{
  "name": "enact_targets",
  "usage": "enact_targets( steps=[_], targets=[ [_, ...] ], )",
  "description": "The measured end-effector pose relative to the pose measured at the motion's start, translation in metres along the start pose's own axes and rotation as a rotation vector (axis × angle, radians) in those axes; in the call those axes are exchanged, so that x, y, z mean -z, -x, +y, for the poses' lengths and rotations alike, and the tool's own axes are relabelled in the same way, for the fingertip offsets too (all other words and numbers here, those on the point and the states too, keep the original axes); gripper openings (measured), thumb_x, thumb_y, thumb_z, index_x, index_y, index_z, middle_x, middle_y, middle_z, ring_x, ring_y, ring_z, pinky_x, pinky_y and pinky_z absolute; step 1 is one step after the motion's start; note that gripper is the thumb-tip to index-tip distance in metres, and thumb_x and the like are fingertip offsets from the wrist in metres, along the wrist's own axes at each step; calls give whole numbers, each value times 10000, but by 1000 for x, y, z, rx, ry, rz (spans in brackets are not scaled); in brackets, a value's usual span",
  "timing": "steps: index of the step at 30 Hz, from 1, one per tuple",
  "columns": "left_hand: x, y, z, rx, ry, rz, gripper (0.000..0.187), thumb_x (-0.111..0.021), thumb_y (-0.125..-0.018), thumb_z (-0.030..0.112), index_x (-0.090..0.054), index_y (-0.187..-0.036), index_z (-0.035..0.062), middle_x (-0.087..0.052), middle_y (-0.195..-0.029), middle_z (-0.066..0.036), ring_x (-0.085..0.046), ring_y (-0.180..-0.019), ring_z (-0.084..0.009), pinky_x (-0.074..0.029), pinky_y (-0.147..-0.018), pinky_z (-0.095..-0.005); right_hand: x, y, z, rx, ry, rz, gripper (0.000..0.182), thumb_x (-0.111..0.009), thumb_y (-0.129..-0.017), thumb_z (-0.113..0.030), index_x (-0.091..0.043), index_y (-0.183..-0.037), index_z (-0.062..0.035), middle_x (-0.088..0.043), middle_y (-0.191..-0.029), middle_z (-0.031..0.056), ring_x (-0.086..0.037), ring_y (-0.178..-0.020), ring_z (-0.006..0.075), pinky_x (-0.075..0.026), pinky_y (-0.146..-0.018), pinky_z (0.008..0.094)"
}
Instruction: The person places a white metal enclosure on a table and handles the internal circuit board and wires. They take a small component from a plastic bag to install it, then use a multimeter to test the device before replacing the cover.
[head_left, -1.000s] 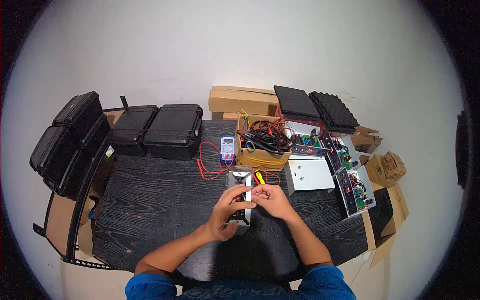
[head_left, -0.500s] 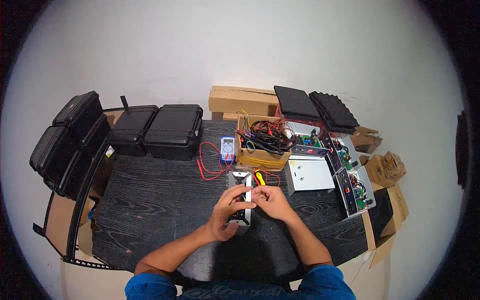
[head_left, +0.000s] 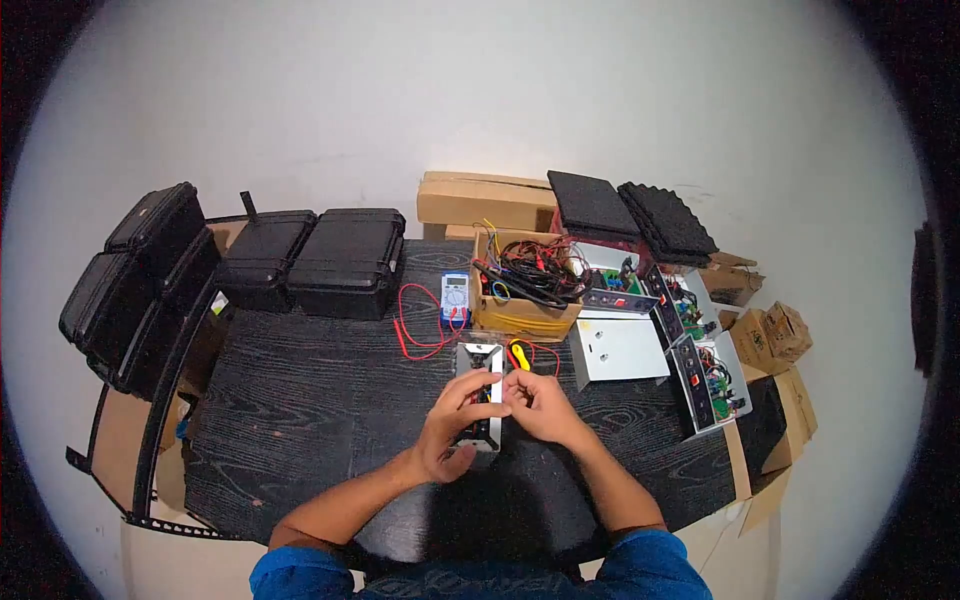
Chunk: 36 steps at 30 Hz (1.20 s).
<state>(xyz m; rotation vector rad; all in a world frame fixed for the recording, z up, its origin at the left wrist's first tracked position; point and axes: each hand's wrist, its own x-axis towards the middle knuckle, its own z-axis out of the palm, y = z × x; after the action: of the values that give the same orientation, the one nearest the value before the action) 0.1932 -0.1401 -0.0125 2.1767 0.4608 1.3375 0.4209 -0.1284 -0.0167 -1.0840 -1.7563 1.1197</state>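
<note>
A small open metal electronics unit (head_left: 482, 362) with red and black wiring inside lies on the black table (head_left: 320, 400) in front of me. My left hand (head_left: 452, 428) grips its near end, thumb and fingers wrapped around the sides. My right hand (head_left: 537, 404) is beside it, fingertips pinched together over the unit's inside, touching the left hand's fingertips. What the right fingers pinch is too small to tell. A yellow-handled tool (head_left: 519, 356) lies just beyond the right hand.
A blue multimeter (head_left: 455, 296) with red leads (head_left: 412, 330) lies behind the unit. A cardboard box of tangled cables (head_left: 527, 272), a grey metal cover (head_left: 617, 350) and opened power units (head_left: 700, 375) are at right. Black hard cases (head_left: 310, 260) stand at left.
My right hand has shifted slightly left, closer over the unit. The left hand and the unit have stayed in place.
</note>
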Motion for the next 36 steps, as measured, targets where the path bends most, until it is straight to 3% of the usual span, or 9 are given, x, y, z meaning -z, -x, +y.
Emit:
enact_targets(
  steps=[11, 22, 25, 28, 31, 36],
  targets=[
    [0, 0, 1, 3, 20, 4, 718, -408, -985, 686, -706, -1276, 102, -501, -1492, -257, -457, -1393, -430, -331, -1163, -530, -1, 0, -7, 48, 58, 18, 69, -666, -985, -56, -643, -1022, -3, -677, -845, -12, -623, -765, 29, -532, -690, 215],
    [-1, 0, 0, 9, 28, -2, 698, -414, -985, 655, -701, -1288, 96, -496, -1494, -259, -460, -1386, -427, -346, -1148, -528, 0, -1, -2, 60, 92, 11, 80, -660, -981, -77, -644, -1026, -13, -667, -824, -17, -605, -740, 36, -521, -670, 234],
    [-1, 1, -1, 1, 29, -2, 684, -413, -988, 635, -696, -1293, 93, -490, -1496, -259, -465, -1379, -425, -359, -1132, -521, -2, 0, -11, 66, 84, 50, 52, -610, -912, -17, -630, -950, 12, -616, -766, -34, -534, -724, 35, -457, -648, 243],
    [-1, 1, -3, -17, 19, -3, 679, -412, -988, 629, -695, -1293, 92, -488, -1496, -261, -466, -1376, -425, -362, -1128, -519, -2, -1, -10, 90, 125, 42, 54, -605, -912, -30, -628, -941, 10, -603, -749, -20, -527, -705, 44, -460, -645, 252],
    [-1, 0, -2, -18, 10, 0, 685, -404, -991, 635, -695, -1290, 92, -488, -1493, -265, -466, -1378, -426, -359, -1133, -521, 1, -1, -2, 120, 207, 17, 103, -651, -996, -118, -637, -1001, -16, -655, -799, -3, -593, -723, 49, -503, -651, 251],
    [-2, 1, -2, -20, 8, 9, 709, -387, -991, 661, -697, -1281, 94, -492, -1488, -267, -464, -1382, -430, -354, -1143, -526, 0, 0, -8, 44, 177, 5, 106, -657, -995, -118, -638, -997, -14, -663, -797, -3, -600, -717, 51, -513, -653, 252]
  ],
)
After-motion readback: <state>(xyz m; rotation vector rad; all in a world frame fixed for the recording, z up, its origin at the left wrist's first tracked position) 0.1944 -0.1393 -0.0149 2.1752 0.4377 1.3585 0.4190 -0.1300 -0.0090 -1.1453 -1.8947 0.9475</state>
